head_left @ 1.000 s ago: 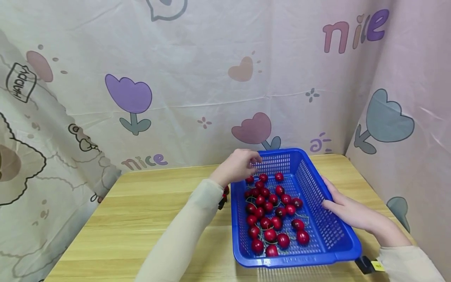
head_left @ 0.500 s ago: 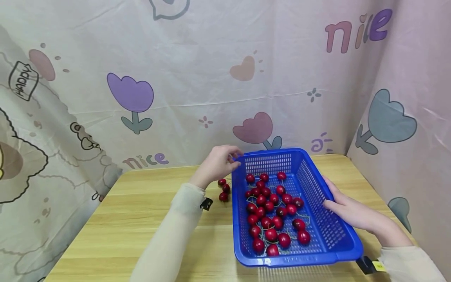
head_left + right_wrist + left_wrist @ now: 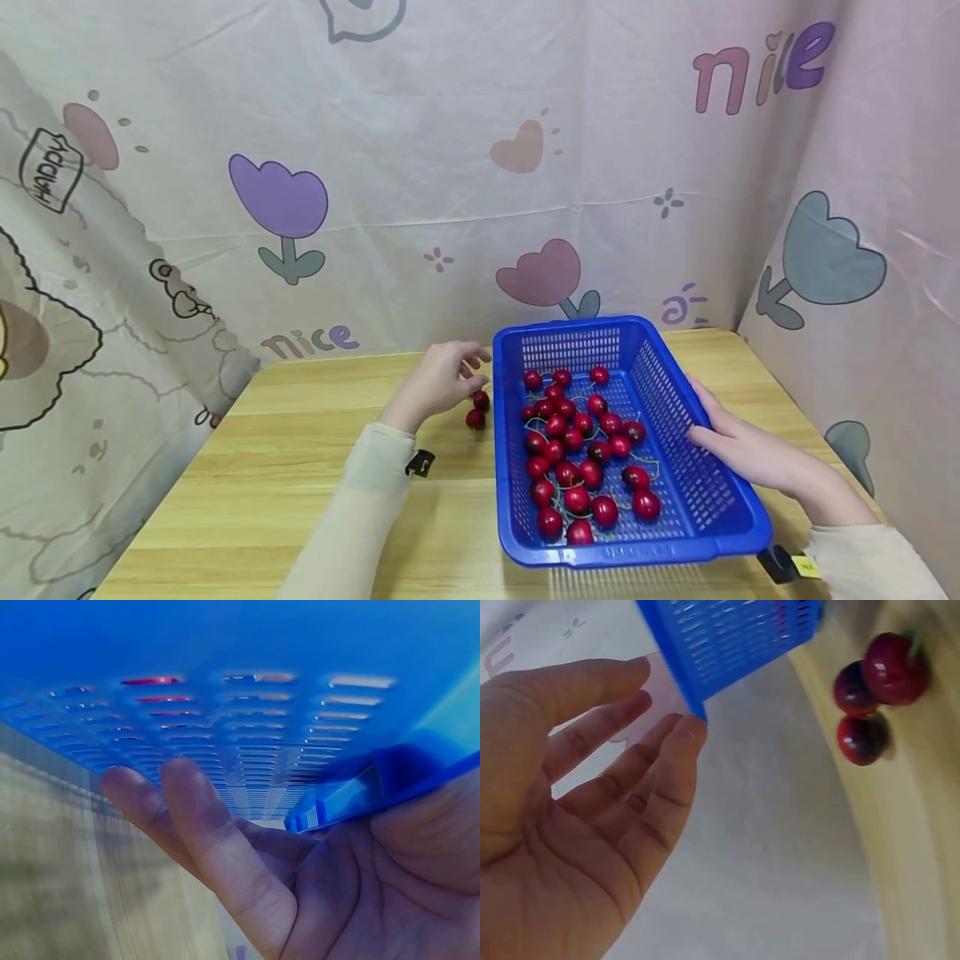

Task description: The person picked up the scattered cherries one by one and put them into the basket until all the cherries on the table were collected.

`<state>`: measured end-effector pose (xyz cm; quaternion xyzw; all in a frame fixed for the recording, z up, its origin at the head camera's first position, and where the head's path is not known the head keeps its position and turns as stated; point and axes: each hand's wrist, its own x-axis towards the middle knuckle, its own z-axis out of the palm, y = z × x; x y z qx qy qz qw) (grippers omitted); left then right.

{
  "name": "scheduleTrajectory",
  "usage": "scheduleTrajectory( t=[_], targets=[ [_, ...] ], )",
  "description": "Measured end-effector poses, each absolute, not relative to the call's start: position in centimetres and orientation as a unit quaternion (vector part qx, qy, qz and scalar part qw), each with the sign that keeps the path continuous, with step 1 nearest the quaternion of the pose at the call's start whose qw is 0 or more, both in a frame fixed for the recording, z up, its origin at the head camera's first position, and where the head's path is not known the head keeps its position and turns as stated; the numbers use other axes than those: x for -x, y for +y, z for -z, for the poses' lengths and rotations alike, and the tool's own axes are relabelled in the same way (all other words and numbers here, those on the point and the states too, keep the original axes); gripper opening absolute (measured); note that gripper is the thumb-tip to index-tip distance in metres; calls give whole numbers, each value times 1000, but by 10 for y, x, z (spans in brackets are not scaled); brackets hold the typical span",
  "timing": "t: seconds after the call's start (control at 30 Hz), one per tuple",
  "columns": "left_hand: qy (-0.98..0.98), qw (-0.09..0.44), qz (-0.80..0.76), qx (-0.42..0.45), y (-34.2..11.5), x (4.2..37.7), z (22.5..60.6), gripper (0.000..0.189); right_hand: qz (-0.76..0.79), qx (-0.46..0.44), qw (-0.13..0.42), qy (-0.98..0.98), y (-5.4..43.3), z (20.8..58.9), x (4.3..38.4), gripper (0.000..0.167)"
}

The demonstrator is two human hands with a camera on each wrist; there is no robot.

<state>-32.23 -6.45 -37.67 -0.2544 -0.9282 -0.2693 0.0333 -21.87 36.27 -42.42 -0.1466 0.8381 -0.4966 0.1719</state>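
Observation:
A blue plastic basket with slotted walls holds several red cherries, some with green stems. My right hand grips its right rim, thumb over the top edge; in the right wrist view the fingers lie under the slotted wall. My left hand hovers just outside the basket's far left side, fingers loosely bent with nothing between them. Right by it, two loose cherries show on the table. In the left wrist view there are three cherries grouped there, apart from the fingers.
The light wooden table stretches left of the basket. A printed cloth hangs behind and along both sides, close to the table's back edge. A black device with a yellow tag sits at the right wrist.
My left hand has moved from over the basket's far left corner out to the left, then down toward the loose cherries. The right hand and the basket stay in place.

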Motion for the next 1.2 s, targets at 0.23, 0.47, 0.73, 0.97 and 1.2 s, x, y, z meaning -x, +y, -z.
scheduleTrajectory(
  t=[0.23,0.47,0.73,0.97,1.2],
  targets=[
    [-935,6,260,241,-73,317,397,17,496,147,173,839,364,425,219,89],
    [-940,-12,239,242,-77,312,413,13,495,142,174,840,364,426,219,90],
    [-953,-13,194,231,-76,306,426,18,492,136,174,842,363,425,219,91],
    [-953,-1,203,227,-75,302,430,20,492,136,173,842,363,425,219,90],
    [-951,7,203,233,-74,302,435,21,493,144,173,841,364,425,219,88]
  ],
)
